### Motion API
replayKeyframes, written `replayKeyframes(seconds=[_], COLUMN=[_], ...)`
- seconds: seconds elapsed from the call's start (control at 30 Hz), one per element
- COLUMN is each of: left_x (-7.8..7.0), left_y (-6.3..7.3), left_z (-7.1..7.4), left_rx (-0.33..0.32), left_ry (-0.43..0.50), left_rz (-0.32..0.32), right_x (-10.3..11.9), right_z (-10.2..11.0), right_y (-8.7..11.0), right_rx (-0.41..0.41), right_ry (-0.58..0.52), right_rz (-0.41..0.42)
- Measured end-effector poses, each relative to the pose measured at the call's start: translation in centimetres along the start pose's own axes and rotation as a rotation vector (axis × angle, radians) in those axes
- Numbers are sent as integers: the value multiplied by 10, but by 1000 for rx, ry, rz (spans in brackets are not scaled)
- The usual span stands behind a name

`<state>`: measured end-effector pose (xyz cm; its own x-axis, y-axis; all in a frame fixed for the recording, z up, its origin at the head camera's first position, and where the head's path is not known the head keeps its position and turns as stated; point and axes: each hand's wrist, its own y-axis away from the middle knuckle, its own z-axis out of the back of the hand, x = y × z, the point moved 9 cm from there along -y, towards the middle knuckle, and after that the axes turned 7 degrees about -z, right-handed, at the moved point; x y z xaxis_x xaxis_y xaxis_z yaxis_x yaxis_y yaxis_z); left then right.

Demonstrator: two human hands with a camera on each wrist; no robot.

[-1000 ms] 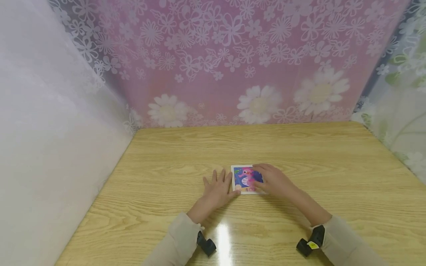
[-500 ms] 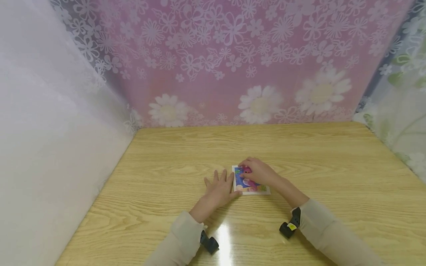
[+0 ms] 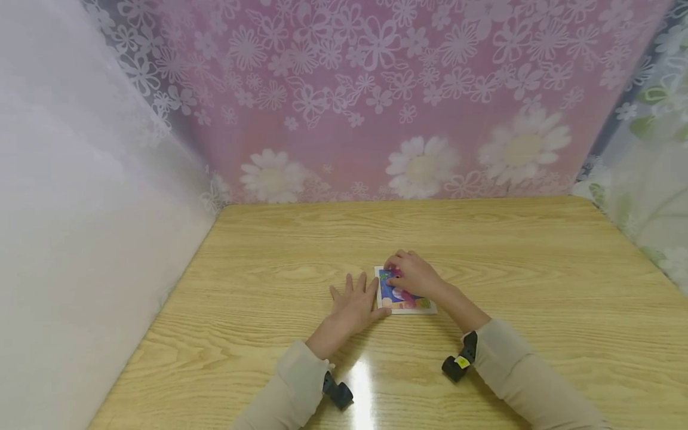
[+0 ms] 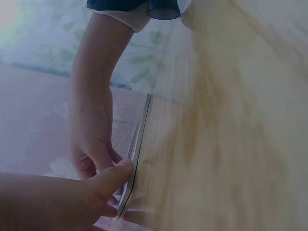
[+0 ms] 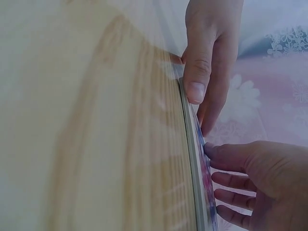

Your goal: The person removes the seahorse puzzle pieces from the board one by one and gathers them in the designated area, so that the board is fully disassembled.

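A small picture board (image 3: 407,304), showing a pink seahorse on blue within a white border, lies flat on the table. My left hand (image 3: 352,307) rests beside it with fingers spread, thumb over the near left corner and index finger along the left edge. Over the upper part of the picture is my right hand (image 3: 420,279), covering much of the seahorse. In the right wrist view, the thumb and fingertips of the right hand (image 5: 272,180) touch the face of the board (image 5: 198,178), spaced apart from one another. The left wrist view shows the board's thin edge (image 4: 138,144).
The wood-grain table (image 3: 279,251) spreads around the board on every side. A pink flowered curtain (image 3: 333,143) hangs along the back edge, with a pale cloth (image 3: 107,209) at the left. Black wrist cameras (image 3: 337,391) sit at both cuffs.
My right hand has moved left and slightly away from me across the board, from its right side to its upper left part, then nearly stopped. The left hand has stayed almost still.
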<state>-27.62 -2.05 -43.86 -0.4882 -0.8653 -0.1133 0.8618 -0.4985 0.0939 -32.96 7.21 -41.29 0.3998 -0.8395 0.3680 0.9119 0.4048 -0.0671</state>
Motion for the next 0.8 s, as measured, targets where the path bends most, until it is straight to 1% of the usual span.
replayKeyframes(seconds=[0.2, 0.43, 0.53, 0.67, 0.8], left_x=[1, 2, 1, 0, -1], left_y=[-1, 0, 1, 1, 0], left_z=[-1, -4, -4, -3, -3], left_rx=[9, 17, 14, 5, 2], left_ry=[-21, 16, 23, 31, 19], left_rz=[20, 27, 12, -13, -17], right_x=[-1, 0, -1, -1, 1], right_z=[-1, -1, -1, 1, 2], right_y=[-2, -3, -2, 0, 1], right_rx=[8, 19, 26, 21, 6], right_ry=[4, -4, -17, -28, -50], right_rz=[-15, -42, -79, -102, -69])
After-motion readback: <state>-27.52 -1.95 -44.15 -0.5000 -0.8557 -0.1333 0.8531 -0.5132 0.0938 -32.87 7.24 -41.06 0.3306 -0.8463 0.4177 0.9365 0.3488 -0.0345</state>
